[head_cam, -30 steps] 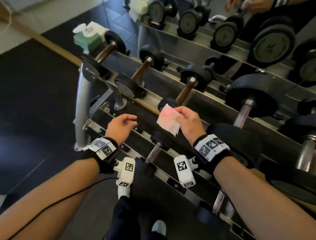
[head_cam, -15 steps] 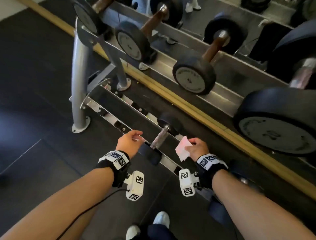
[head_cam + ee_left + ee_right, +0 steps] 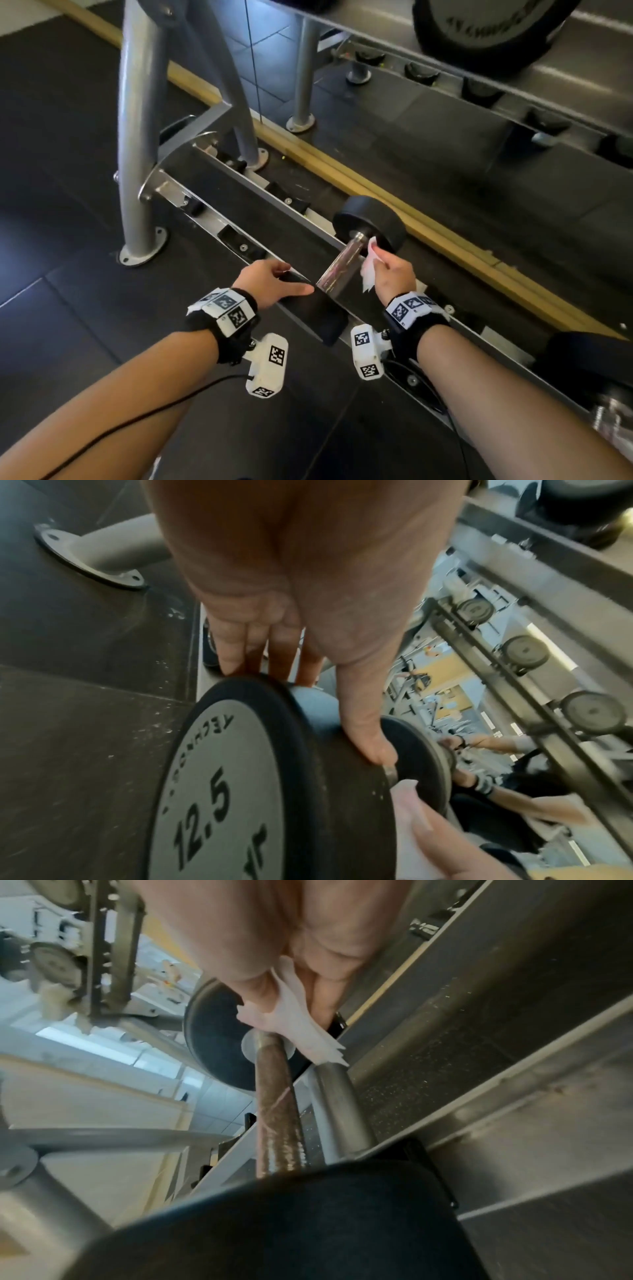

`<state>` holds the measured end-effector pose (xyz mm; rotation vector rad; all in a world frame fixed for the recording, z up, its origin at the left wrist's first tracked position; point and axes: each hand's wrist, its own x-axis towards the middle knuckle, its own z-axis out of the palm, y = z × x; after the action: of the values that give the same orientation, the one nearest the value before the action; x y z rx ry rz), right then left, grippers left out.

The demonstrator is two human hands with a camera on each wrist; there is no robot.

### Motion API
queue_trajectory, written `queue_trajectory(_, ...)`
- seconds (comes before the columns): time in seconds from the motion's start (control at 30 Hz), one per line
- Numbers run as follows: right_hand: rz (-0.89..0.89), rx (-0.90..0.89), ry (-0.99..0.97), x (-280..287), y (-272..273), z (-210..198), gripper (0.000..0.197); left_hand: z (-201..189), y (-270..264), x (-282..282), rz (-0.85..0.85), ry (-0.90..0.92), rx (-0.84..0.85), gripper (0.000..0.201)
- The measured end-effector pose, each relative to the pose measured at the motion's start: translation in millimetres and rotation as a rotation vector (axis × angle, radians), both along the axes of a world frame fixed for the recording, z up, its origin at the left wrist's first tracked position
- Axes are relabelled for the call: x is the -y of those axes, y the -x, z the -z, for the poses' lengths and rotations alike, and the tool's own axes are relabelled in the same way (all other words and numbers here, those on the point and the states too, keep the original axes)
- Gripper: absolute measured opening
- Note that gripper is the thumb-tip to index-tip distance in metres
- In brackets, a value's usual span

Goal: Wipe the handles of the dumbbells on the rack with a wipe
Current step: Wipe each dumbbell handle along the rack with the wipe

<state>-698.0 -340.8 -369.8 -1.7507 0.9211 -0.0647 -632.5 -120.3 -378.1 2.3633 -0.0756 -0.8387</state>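
A small dumbbell [image 3: 346, 263] lies on the bottom shelf of the rack [image 3: 212, 219]. The left hand [image 3: 270, 284] rests on its near black end with straight fingers [image 3: 236, 653]. The right hand [image 3: 390, 277] pinches a white wipe [image 3: 371, 270] at the 3 o'clock side of the shiny handle [image 3: 342, 270], close to the far black end.

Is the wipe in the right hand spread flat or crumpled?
Crumpled: the wipe is bunched in the right hand, its ragged edges sticking out beside the dumbbell handle.
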Motion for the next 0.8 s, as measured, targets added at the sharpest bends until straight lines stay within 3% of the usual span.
queue_trajectory(0.23,-0.133,0.109,-0.039,-11,-1,38,0.029,9,4,-5,-0.040,0.072,0.097,0.078)
queue_trajectory(0.5,-0.106,0.125,-0.253,-24,16,46,0.027,10,13,-4,-0.068,0.114,0.133,0.076)
queue_trajectory(0.67,-0.442,0.060,-0.149,-7,22,29,0.019,6,17,-2,-0.076,0.136,0.092,0.082)
queue_trajectory(0.73,-0.411,0.072,-0.065,6,15,22,0.017,5,17,-1,-0.078,0.144,0.078,0.076)
queue_trajectory(0.8,-0.244,0.108,0.029,14,7,22,0.021,5,17,-1,-0.083,0.153,0.075,0.074)
